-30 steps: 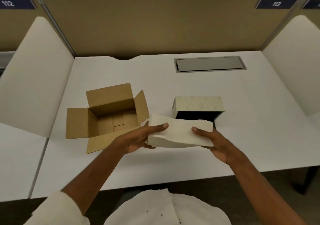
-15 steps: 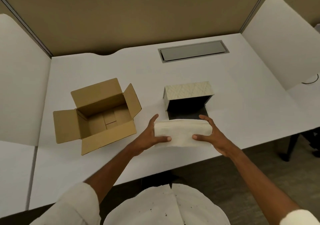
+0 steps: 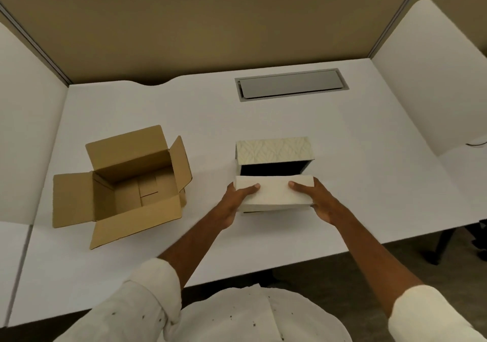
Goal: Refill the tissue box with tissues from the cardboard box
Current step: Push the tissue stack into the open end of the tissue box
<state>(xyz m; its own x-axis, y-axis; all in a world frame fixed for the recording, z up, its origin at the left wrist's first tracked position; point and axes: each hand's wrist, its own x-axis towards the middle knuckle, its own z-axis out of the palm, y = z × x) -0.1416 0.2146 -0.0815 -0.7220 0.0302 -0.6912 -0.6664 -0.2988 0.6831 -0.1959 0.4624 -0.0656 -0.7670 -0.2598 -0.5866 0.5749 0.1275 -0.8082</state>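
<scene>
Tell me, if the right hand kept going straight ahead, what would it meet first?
Probably the dark open mouth of the cream patterned tissue box; the right hand holds the white tissue stack just before it.

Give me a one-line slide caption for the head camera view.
Both hands, left hand and right hand, hold a tissue stack at the open tissue box, beside an empty cardboard box.

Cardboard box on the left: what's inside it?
The cardboard box looks empty: only its folded bottom flaps show. The near wall hides the inside corner closest to the person.
</scene>
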